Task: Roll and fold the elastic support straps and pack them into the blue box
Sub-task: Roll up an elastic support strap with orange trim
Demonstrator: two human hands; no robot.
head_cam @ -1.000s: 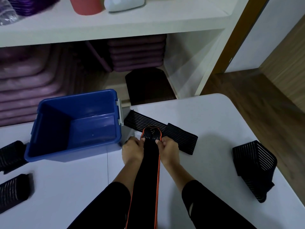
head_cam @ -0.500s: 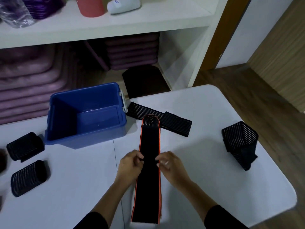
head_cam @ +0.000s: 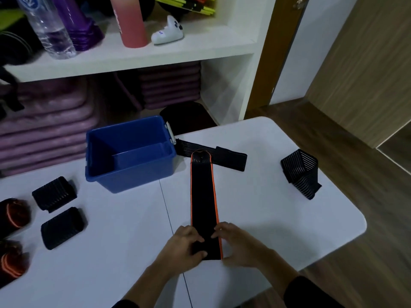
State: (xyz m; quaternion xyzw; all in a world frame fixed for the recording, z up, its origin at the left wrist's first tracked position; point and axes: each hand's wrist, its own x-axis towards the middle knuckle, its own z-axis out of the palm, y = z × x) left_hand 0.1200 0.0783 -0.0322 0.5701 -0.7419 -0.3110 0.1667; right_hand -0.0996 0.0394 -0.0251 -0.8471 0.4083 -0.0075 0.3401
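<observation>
Hands (head_cam: 209, 245) pinch the near end of orange-edged strap (head_cam: 202, 192).

Both hands, left (head_cam: 186, 247) and right (head_cam: 236, 243), pinch inward, fingers curled.

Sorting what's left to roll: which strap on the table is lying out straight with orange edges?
The long orange-edged strap under both hands, running away from the person. The other flat strap, crossing its far end, has no orange.
</observation>
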